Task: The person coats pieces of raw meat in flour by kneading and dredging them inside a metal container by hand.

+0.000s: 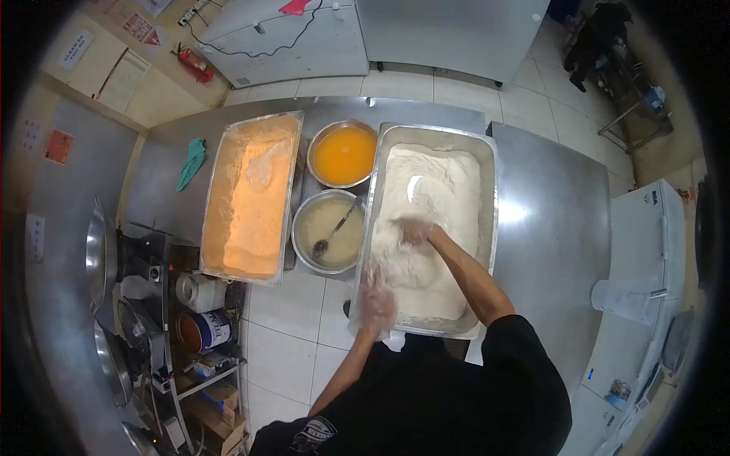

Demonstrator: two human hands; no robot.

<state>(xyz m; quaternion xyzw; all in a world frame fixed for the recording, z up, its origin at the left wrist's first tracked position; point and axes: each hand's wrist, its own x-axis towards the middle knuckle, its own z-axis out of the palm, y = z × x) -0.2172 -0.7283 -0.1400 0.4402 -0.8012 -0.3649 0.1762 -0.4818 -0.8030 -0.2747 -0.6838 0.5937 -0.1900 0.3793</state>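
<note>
A deep metal tray (490,220) of white flour-like powder (449,182) stands before me. My right hand (413,230) is down in the powder near the tray's middle, its fingers blurred and partly covered. My left hand (376,304), seemingly in a clear plastic glove, is at the tray's near left corner; motion smears its fingers. A bright white crescent shows in the powder beyond my right hand. To the left, a metal bowl (298,242) holds cloudy pale liquid and a dark spoon (334,230). Behind it is a bowl of orange liquid (344,154).
A second tray (215,205) holds orange powder with a paler lump. A green cloth (192,163) lies on the steel table (544,197). A shelf rack (207,378) with tubs stands at left. White freezers stand beyond the table, and another person (597,38) is far right.
</note>
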